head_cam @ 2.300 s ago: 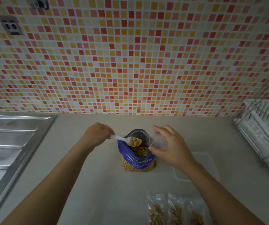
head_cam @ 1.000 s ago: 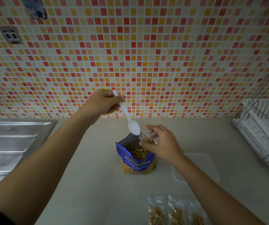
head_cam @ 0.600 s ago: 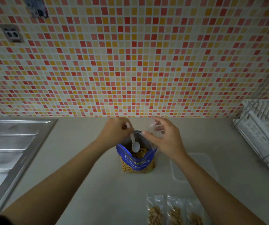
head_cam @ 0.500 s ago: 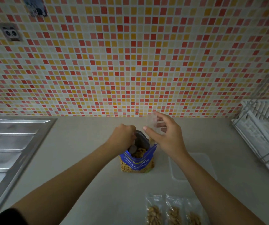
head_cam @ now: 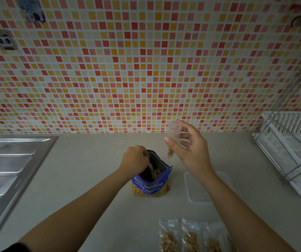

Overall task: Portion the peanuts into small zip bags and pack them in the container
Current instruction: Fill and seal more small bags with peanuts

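Note:
A blue salted-peanuts pouch (head_cam: pixel 150 185) stands open at the counter's middle. My left hand (head_cam: pixel 135 160) is at the pouch mouth, gripping a white plastic spoon (head_cam: pixel 151 169) whose bowl is dipped among the peanuts. My right hand (head_cam: pixel 189 150) is raised to the right of the pouch and pinches a small clear zip bag (head_cam: pixel 173 130); a few peanuts show at the bag's bottom (head_cam: pixel 169 152). Three filled zip bags (head_cam: pixel 188 237) lie side by side at the near edge. A clear plastic container (head_cam: pixel 198 188) sits right of the pouch, partly behind my right forearm.
A steel sink drainboard (head_cam: pixel 9 166) takes up the left. A white dish rack with wire frame (head_cam: pixel 291 150) stands at the right. A mosaic tile wall (head_cam: pixel 146 70) rises behind the beige counter (head_cam: pixel 91 160).
My left hand emptied the spoon into the small bag, then lowered it back into the pouch. My right hand lifted the small bag up and to the right.

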Demonstrator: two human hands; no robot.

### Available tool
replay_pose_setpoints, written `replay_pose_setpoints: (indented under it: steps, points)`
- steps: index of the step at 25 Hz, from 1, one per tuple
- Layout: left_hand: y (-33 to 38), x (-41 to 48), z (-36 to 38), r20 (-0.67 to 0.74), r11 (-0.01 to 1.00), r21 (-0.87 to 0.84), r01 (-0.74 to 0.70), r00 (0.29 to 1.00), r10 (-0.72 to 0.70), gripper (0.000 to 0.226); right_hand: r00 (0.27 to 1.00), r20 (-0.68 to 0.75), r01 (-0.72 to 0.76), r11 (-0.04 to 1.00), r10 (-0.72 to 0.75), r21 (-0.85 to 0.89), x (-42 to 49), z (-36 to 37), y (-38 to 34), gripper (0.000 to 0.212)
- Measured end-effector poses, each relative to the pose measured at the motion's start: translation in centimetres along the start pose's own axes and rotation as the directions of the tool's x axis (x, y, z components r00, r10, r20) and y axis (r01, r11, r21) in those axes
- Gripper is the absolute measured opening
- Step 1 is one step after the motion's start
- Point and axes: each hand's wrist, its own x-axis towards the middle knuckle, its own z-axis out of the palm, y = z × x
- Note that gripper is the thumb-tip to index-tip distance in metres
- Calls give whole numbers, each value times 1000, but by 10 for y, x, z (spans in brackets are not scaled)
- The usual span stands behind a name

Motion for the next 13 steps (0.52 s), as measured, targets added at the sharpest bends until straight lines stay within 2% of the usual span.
replay_pose_setpoints:
  steps: [3, 8, 13]
  points:
    - [-2, 1, -5, -1, 986, -156, 59, 998, -60, 16, 1000, -12, 18, 999, -18, 36, -2, 0, -2, 47]
    - [-8, -4, -19, -10, 936, -323, 138, 989, -150, 14, 999, -20, 28, 998, -27, 48, -3, -4, -8, 41]
    - [-22, -14, -32, 89, 821, -530, 213, 977, -196, 15, 1000, -19, 0, 999, 1, 36, -6, -2, -6, 50]
